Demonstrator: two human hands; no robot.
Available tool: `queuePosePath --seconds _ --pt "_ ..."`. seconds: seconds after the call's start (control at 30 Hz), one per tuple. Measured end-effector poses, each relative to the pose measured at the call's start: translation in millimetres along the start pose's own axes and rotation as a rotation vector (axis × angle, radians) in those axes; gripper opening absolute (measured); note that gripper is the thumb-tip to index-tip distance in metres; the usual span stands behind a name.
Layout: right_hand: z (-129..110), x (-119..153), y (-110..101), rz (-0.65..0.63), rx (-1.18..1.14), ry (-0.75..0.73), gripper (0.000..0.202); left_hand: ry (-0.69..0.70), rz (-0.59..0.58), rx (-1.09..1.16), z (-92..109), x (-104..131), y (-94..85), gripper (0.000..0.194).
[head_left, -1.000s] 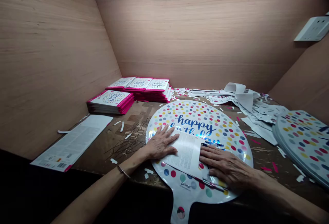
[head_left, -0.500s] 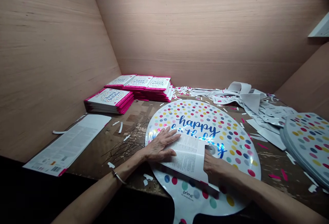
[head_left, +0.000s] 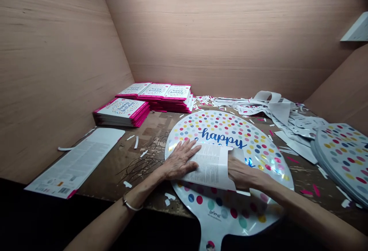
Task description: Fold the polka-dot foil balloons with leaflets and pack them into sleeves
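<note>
A round foil balloon [head_left: 230, 128] with coloured dots and blue "happy birthday" lettering lies flat on the worn table [head_left: 138, 162]. A white printed card [head_left: 211, 165] rests on its middle. My left hand [head_left: 181, 159] lies flat, fingers spread, on the card's left edge. My right hand [head_left: 243, 172] grips the card's right edge, fingers tucked beneath it and lifting that side slightly. The balloon's neck [head_left: 211, 235] hangs over the near table edge.
Pink-edged packs are stacked at the back left [head_left: 122, 111] and behind [head_left: 163, 95]. A long printed sheet [head_left: 76, 162] lies at the left. Paper strips and scraps [head_left: 281, 114] pile up at the back right; a stack of more dotted balloons [head_left: 342, 159] sits far right. Wooden walls enclose the table.
My right hand went from lying flat on the balloon beside the card to gripping the card's right edge with fingers under it. The left hand stayed pressed on the card.
</note>
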State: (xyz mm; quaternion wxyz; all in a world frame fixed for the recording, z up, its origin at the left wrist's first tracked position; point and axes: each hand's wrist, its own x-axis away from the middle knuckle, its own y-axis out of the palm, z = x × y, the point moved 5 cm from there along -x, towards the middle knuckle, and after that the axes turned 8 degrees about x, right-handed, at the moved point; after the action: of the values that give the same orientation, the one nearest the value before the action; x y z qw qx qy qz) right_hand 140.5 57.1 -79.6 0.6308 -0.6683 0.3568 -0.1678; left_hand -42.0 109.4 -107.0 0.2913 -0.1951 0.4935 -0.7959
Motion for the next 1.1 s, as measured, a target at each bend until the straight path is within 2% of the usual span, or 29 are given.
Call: queuePosePath --seconds 0.07,0.1,0.2,0.23,0.37,0.43,0.5,0.6,0.83,0.97,1.1 --pt "2 22 -12 -0.078 -0.019 -0.011 0.025 0.001 -0.029 -0.060 4 -1 0.8 0.069" --pt "6 35 -18 -0.081 -0.011 0.033 0.027 0.008 -0.044 -0.092 7 -2 0.7 0.070" --pt "14 72 -31 0.075 0.050 0.240 0.032 0.049 -0.078 -0.176 23 -12 -1.7 0.070" --pt "13 80 -32 0.128 0.058 0.267 0.033 0.075 -0.082 -0.199 32 -18 -2.2 0.068" --pt "-1 81 -19 0.128 0.047 0.227 0.030 0.236 -0.057 -0.237 77 -39 7.6 0.061" --pt "-3 77 -12 0.119 0.062 0.248 0.028 0.293 -0.070 -0.210 97 -44 21.4 0.070" --pt "-1 76 -6 0.135 0.072 0.259 0.026 0.294 -0.098 -0.175 108 -45 35.6 0.083" --pt "-1 78 -2 0.166 0.069 0.234 0.024 0.258 -0.118 -0.149 110 -44 47.6 0.089" --pt "-7 74 -2 0.148 0.122 0.208 0.025 0.253 -0.085 -0.161 106 -44 49.7 0.089" --pt "-11 67 3 0.061 0.227 0.186 0.018 0.256 -0.074 -0.173 107 -44 50.1 0.088" --pt "-18 61 7 -0.060 0.484 0.135 0.016 0.252 -0.068 -0.192 108 -43 49.3 0.085"
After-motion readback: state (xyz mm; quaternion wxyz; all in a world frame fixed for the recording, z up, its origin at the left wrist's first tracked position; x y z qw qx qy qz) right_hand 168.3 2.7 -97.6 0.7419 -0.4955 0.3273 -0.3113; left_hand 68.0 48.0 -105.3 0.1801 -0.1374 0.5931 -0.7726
